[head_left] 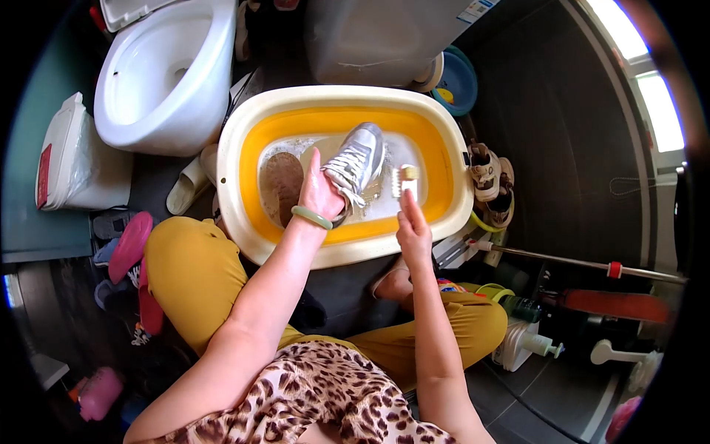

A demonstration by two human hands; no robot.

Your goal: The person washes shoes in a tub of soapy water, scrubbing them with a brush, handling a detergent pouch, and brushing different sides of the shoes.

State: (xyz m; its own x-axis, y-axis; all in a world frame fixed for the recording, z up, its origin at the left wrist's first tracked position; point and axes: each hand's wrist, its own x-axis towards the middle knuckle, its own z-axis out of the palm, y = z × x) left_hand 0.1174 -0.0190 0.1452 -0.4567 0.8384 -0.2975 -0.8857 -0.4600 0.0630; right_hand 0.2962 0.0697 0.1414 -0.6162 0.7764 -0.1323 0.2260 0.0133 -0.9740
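Note:
My left hand (322, 191) is inside or wrapped about the heel end of a grey sneaker (356, 159) with white laces, holding it over the tub; a green bangle circles that wrist. In my right hand (415, 233) is a scrub brush (406, 180) with pale bristles, held just right of the sneaker and apart from it. Below both lies a yellow and cream tub (244, 133) with sudsy water (399, 148). A brown shape (282, 181) shows in the water at the left; I cannot tell what it is.
A toilet (166, 81) and a white bin (92, 163) stand to the left. Worn shoes (491, 177) sit against the tub's right side. A blue basin (460, 81) is behind. A metal pole (577, 261) and a pump bottle (521, 344) lie at the right.

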